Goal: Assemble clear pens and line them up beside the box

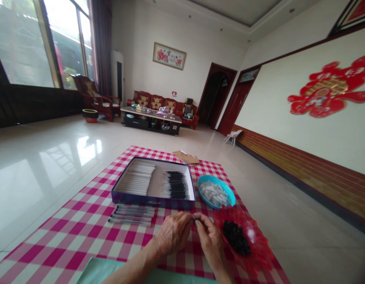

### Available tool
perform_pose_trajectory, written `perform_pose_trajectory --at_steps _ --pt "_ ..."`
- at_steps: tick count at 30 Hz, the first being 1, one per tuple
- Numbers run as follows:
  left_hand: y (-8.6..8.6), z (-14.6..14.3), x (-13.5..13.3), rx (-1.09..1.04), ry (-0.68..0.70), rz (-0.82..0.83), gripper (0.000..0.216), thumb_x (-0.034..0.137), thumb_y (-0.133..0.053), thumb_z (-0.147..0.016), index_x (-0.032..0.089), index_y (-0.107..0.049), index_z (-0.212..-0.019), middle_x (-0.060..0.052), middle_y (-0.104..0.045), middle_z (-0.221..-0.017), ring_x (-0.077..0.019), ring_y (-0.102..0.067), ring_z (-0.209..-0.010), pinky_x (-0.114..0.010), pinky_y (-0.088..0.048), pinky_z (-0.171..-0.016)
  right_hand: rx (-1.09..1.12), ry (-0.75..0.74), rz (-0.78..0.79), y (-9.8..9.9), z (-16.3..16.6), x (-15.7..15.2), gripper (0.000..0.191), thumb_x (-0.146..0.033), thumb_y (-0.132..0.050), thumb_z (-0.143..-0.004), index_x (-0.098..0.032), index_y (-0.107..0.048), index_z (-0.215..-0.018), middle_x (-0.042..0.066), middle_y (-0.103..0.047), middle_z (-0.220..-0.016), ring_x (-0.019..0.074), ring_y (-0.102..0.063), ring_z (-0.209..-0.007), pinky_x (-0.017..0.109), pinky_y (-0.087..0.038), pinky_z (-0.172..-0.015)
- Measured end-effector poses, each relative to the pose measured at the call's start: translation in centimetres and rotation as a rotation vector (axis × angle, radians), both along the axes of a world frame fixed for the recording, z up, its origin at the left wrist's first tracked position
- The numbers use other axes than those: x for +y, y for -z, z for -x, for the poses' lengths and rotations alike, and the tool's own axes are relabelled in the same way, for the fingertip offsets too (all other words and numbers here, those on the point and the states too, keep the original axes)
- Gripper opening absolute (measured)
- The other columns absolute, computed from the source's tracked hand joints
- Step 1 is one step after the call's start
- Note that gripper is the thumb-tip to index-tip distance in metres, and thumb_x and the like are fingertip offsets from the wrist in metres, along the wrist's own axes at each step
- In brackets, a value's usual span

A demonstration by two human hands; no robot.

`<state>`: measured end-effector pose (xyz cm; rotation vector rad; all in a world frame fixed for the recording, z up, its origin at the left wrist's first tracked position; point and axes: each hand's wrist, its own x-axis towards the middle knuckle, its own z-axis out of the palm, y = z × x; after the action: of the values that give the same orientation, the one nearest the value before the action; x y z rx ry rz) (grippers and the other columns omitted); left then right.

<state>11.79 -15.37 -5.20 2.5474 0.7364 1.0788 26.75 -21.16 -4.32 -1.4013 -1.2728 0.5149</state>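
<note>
Landmark: navy cardboard box (153, 200), open, lying on a pink-and-white checked tablecloth (82, 240).

Just in front of the box and to its right, left hand (173, 232) and right hand (210, 241) close together, fingertips meeting. Fingers of both hands pinched together on a small dark piece (195, 218), too small to identify, held above the cloth in front of the box's right corner.

Inside the box: white pen barrels (136, 177) in rows on the left side, black-tipped pen barrels (176, 185) in rows on the right. Directly in front of the box, a few loose pen barrels (132, 215) side by side on the cloth, left of the hands and just apart from them.

Right of the box, almost touching its corner: blue plastic bowl (228, 186) holding a heap of small whitish pieces (213, 193). Nearer the right hand, in front of the bowl: red scalloped plastic dish (261, 246) with a mound of small black pieces (236, 237). Beyond the box, a folded cardboard scrap (185, 157) at the far edge of the cloth. In front of the box, below the hands, a pale green cloth (102, 272).

Far beyond the box, across a glossy tiled floor: low coffee table (151, 118) with assorted items, red-cushioned sofa (159, 100) behind it.
</note>
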Motion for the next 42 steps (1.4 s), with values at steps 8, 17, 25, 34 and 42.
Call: perform_pose_trajectory --at_steps 8,17,25,34,42 --pt "0.2 0.0 0.2 0.049 -0.019 -0.010 0.016 0.018 -0.038 -0.092 0.019 -0.053 -0.091 -0.003 -0.058 -0.076 -0.0154 -0.057 -0.068 -0.023 -0.039 -0.060 0.020 0.014 0.005 0.3 0.1 0.0 0.025 -0.038 -0.060 -0.079 -0.019 -0.070 -0.092 0.008 -0.074 -0.091 0.0229 -0.069 -0.086 0.028 -0.055 -0.076" --pt "0.1 0.1 0.1 0.071 0.004 -0.024 0.016 0.017 -0.039 -0.091 0.018 -0.055 -0.091 -0.003 -0.057 -0.076 -0.0152 -0.056 -0.068 -0.024 -0.039 -0.059 0.033 0.009 0.017 0.8 0.0 0.0 0.026 -0.039 -0.060 -0.079 -0.019 -0.070 -0.090 0.008 -0.074 -0.090 0.0228 -0.069 -0.083 0.028 -0.056 -0.073" --pt "-0.9 0.2 -0.1 0.013 0.024 -0.007 0.020 0.016 -0.038 -0.091 0.018 -0.052 -0.076 -0.003 -0.052 -0.075 -0.0128 -0.052 -0.066 -0.021 -0.039 -0.057 -0.023 0.028 -0.006 0.5 0.0 -0.3 0.023 -0.037 -0.061 -0.079 -0.020 -0.072 -0.090 0.007 -0.075 -0.088 0.0231 -0.070 -0.081 0.028 -0.057 -0.071" --pt "0.0 0.0 0.2 0.112 -0.015 -0.099 0.019 0.014 -0.037 -0.092 0.019 -0.050 -0.078 -0.002 -0.052 -0.074 -0.0150 -0.048 -0.066 -0.026 -0.034 -0.058 -0.073 0.017 -0.017 1.0 -0.5 -0.3 0.023 -0.036 -0.060 -0.080 -0.022 -0.073 -0.093 0.006 -0.075 -0.090 0.0227 -0.070 -0.083 0.029 -0.057 -0.074" --pt "-0.6 0.0 0.0 0.169 -0.082 -0.145 0.019 0.015 -0.038 -0.091 0.019 -0.054 -0.082 -0.003 -0.052 -0.073 -0.0181 -0.043 -0.069 -0.030 -0.033 -0.065 -0.104 0.039 0.051 0.9 -0.7 -0.4 0.028 -0.045 -0.058 -0.081 -0.022 -0.072 -0.089 0.004 -0.075 -0.084 0.0215 -0.070 -0.077 0.026 -0.055 -0.070"
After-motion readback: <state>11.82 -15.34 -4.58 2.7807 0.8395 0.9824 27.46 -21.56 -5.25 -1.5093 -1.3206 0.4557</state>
